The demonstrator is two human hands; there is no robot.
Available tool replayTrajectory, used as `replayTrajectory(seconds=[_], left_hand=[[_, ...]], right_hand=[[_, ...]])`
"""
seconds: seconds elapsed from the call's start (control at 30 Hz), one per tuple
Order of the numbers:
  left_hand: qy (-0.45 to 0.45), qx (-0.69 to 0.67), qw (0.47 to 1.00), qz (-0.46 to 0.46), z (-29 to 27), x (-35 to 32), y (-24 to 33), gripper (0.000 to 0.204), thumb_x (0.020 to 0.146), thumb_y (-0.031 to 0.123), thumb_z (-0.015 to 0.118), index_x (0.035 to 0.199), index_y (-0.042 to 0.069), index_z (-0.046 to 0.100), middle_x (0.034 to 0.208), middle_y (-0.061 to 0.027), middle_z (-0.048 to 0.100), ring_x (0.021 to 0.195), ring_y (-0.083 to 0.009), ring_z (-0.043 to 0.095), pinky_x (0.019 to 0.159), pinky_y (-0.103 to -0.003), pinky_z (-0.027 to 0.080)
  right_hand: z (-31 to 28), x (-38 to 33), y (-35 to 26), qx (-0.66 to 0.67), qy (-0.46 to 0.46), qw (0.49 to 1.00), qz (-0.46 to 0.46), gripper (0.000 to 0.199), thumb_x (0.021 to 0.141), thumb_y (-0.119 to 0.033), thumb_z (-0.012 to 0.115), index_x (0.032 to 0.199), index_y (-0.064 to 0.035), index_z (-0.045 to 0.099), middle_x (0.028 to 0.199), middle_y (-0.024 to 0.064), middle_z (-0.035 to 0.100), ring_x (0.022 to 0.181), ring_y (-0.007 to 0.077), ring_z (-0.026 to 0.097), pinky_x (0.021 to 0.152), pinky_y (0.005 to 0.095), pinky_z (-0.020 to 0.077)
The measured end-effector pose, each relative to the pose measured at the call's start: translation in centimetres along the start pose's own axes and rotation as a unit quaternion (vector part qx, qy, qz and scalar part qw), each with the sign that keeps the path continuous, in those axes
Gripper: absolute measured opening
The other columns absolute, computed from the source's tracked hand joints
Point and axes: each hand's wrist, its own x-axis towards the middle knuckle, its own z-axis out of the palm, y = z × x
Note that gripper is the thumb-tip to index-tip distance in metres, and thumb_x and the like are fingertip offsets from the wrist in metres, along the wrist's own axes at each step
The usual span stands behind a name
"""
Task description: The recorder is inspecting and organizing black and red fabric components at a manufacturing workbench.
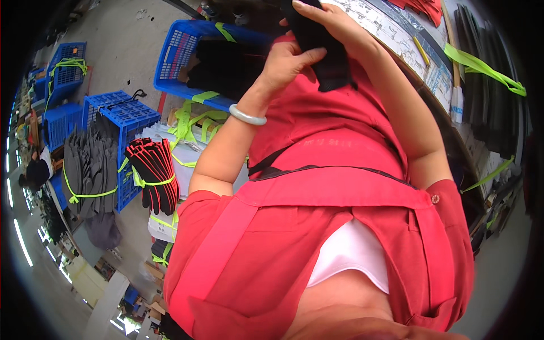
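A long black fabric piece (324, 54) hangs in front of my red apron, held in both hands. Its exact kind is hard to tell, as its upper end runs out of the picture. My left hand (290, 61), with a pale bangle on the wrist, is closed on its left side, thumb across the front. Higher up, my right hand (339, 25) grips it from the right, with the thumb on the front and fingertips showing past its left edge. Behind my left hand, a blue plastic basket (170, 62) holds more black fabric pieces (218, 71).
On the left, blue crates (122, 107) stand near a tied bundle of black gloves with red edging (152, 175) and a tied grey bundle (90, 167). A worktable with a yellow pencil (421, 51) lies at right, beside long dark strips (487, 73) tied in yellow-green.
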Motion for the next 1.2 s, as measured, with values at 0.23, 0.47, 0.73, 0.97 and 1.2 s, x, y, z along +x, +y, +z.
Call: replayTrajectory(seconds=[0.23, 0.47, 0.73, 0.97, 1.2], left_hand=[[0.096, -0.161, 0.979, 0.082, -2.0, -0.6, -0.9, 0.022, 0.088, 0.012, 0.069, 0.099, -0.006, 0.066, 0.095, -0.0092, 0.069, 0.081, -0.0126, 0.063, 0.076, -0.024, 0.051], [0.123, -0.181, 0.973, 0.079, -1.2, -1.3, -1.5, 0.019, 0.088, 0.015, 0.069, 0.088, -0.003, 0.065, 0.081, -0.0087, 0.067, 0.069, -0.0145, 0.064, 0.065, -0.026, 0.052], [0.152, -0.192, 0.965, 0.1, -0.3, -0.8, -2.0, 0.019, 0.089, 0.018, 0.069, 0.083, 0.001, 0.064, 0.07, -0.0045, 0.062, 0.055, -0.012, 0.057, 0.051, -0.024, 0.047], [0.16, -0.157, 0.968, 0.111, 0.7, -1.5, -4.0, 0.018, 0.087, 0.019, 0.071, 0.087, 0.002, 0.067, 0.078, -0.0025, 0.066, 0.063, -0.0071, 0.054, 0.056, -0.021, 0.042], [0.187, -0.133, 0.964, 0.133, -0.9, -1.7, -3.2, 0.018, 0.089, 0.02, 0.068, 0.087, 0.002, 0.068, 0.078, -0.0005, 0.066, 0.063, -0.0059, 0.055, 0.055, -0.02, 0.043]], right_hand=[[-2.9, -2.8, 6.6, -0.119, -0.033, 0.989, -0.079, 0.034, 0.094, -0.034, 0.06, 0.106, -0.0015, 0.062, 0.087, -0.0022, 0.056, 0.076, 0.0051, 0.053, 0.073, 0.02, 0.0459], [-1.8, -3.7, 7.6, -0.312, 0.126, 0.893, -0.3, 0.018, 0.076, 0.006, 0.062, 0.09, -0.0047, 0.058, 0.081, -0.0001, 0.052, 0.07, 0.0085, 0.051, 0.066, 0.0216, 0.0438], [-1.3, -1.9, 9.1, -0.115, 0.189, 0.938, -0.268, 0.028, 0.082, 0.0, 0.059, 0.11, -0.0035, 0.06, 0.093, 0.002, 0.061, 0.076, 0.0103, 0.059, 0.068, 0.0239, 0.0498], [-0.2, -3.3, 11.2, 0.03, -0.04, 0.998, 0.038, 0.013, 0.085, -0.013, 0.064, 0.09, -0.0008, 0.065, 0.072, 0.0063, 0.066, 0.051, 0.0113, 0.057, 0.046, 0.0253, 0.0442], [-5.5, -3.5, 12.2, -0.243, -0.119, 0.961, 0.059, 0.03, 0.097, -0.028, 0.055, 0.089, -0.0012, 0.066, 0.073, 0.0028, 0.064, 0.064, 0.0096, 0.059, 0.061, 0.0231, 0.048]])
